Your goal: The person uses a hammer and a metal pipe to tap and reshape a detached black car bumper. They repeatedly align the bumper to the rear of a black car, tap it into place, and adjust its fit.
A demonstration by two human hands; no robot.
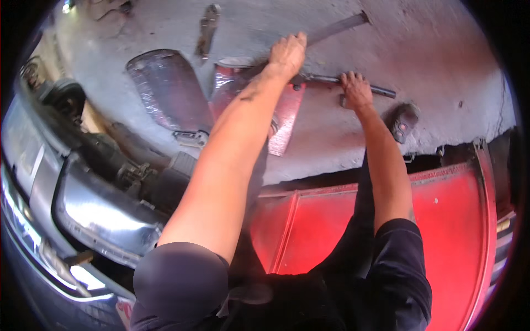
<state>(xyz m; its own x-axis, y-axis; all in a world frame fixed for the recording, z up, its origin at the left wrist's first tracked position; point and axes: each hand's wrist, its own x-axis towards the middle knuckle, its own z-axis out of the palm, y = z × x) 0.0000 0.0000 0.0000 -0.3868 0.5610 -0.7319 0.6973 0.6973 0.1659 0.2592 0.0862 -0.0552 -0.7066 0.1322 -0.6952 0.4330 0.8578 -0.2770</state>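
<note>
My left hand (288, 55) is closed around a long dark metal bar (338, 27), which slants away to the far right above the grey floor. Lower and to the right, my right hand (358, 88) grips a dark round metal rod (382, 91). The rod's left end reaches to a shiny red panel (287, 118) lying on the floor, partly covered by my left forearm. Whether the bar and the rod are joined is hidden near my left wrist.
A dark rounded panel (168, 88) and a narrow metal piece (208, 30) lie left of my hands. A dark shoe (406, 121) is by my right forearm. Vehicle body parts (99, 204) fill the left side; a large red metal panel (441, 220) is nearest me.
</note>
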